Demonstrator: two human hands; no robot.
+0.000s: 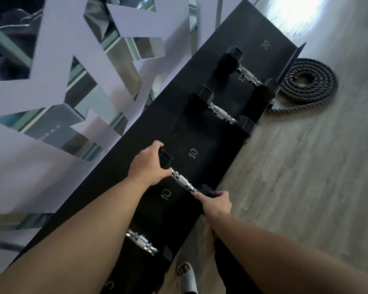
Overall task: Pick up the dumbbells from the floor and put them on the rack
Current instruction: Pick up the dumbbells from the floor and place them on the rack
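A black dumbbell (182,181) with hexagonal heads and a chrome handle lies across the black rack shelf (202,132), between two white "10" marks. My left hand (147,166) grips its far head. My right hand (218,203) grips its near head at the shelf's front edge. Two more dumbbells rest further along the shelf, one (222,112) in the middle and one (245,71) near the "20" mark. Another dumbbell (141,241) lies on the shelf under my left forearm, its far head hidden.
A coiled dark rope (306,85) lies on the wood floor (295,187) beside the rack's far end. A white cut-out wall panel (51,85) backs the rack. My sandalled foot (186,274) stands by the rack's front edge.
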